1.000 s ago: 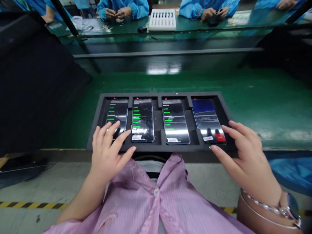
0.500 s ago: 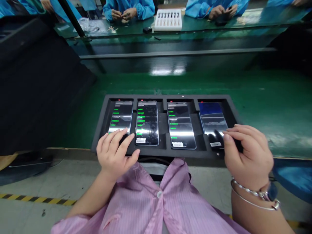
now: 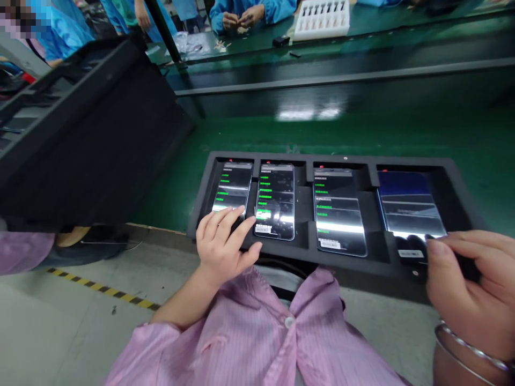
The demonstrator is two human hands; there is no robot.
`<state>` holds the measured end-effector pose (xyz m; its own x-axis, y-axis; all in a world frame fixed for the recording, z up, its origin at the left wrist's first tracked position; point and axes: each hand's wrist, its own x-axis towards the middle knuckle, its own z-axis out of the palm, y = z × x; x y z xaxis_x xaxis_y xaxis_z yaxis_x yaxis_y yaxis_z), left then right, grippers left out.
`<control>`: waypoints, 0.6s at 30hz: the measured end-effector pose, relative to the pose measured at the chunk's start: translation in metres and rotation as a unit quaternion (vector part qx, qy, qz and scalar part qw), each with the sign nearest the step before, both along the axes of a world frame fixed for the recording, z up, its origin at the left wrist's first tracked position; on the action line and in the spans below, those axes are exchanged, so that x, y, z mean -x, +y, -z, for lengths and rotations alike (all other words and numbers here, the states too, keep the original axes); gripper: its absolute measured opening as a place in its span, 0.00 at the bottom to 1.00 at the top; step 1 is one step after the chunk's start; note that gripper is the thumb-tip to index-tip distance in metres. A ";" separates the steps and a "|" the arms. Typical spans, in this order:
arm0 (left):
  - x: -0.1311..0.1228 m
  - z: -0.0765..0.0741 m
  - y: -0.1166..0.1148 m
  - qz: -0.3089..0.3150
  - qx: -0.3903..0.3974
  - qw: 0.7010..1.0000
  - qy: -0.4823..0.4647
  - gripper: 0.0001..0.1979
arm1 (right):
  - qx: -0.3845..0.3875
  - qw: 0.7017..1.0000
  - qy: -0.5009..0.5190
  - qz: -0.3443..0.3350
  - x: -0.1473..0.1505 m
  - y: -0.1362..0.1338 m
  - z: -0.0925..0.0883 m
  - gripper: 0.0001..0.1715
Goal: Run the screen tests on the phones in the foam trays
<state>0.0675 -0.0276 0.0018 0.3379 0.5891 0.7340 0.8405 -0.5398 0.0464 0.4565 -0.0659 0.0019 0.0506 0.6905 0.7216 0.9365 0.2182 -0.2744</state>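
A black tray (image 3: 281, 252) with four slots lies on the green belt in front of me, one lit phone in each slot. My left hand (image 3: 223, 241) rests on the lower end of the leftmost phone (image 3: 231, 187), fingers stretched out flat. The second phone (image 3: 276, 198) and third phone (image 3: 336, 206) show green text lines and are untouched. My right hand (image 3: 470, 284) is curled, its fingers closed on the lower end of the rightmost phone (image 3: 406, 203), which has a blue screen. A bracelet sits on that wrist.
The green belt (image 3: 362, 134) stretches beyond the tray. A tall black stack of trays (image 3: 80, 134) stands at the left. Across the far bench, people in blue coats (image 3: 249, 13) work beside a white tray (image 3: 322, 19). Yellow-black tape (image 3: 104, 292) marks the floor.
My right hand went from spread fingers beside the rightmost phone to fingers curled shut on its lower end. The view swung left, so the tray sits further right. My left hand stayed put.
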 end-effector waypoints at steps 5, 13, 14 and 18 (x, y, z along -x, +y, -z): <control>0.001 -0.003 -0.001 0.001 0.012 1.000 0.013 0.18 | -0.052 0.995 -0.059 -0.054 0.008 0.004 -0.011 0.08; 0.008 -0.001 -0.003 0.011 0.023 0.999 0.030 0.20 | -0.019 0.999 0.018 -0.039 0.016 -0.009 -0.013 0.07; 0.009 0.000 -0.002 0.012 0.019 0.999 0.028 0.20 | -0.019 0.999 0.022 -0.041 0.015 -0.011 -0.014 0.08; 0.010 0.002 -0.001 0.018 0.004 0.999 0.029 0.20 | 0.002 0.999 0.019 -0.046 0.010 -0.020 -0.022 0.11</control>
<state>0.0578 -0.0282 -0.0001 0.4008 0.5813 0.7081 0.8221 -0.5694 0.0021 0.4461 -0.0862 0.0236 0.0134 0.6962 0.7178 0.9014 0.3022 -0.3100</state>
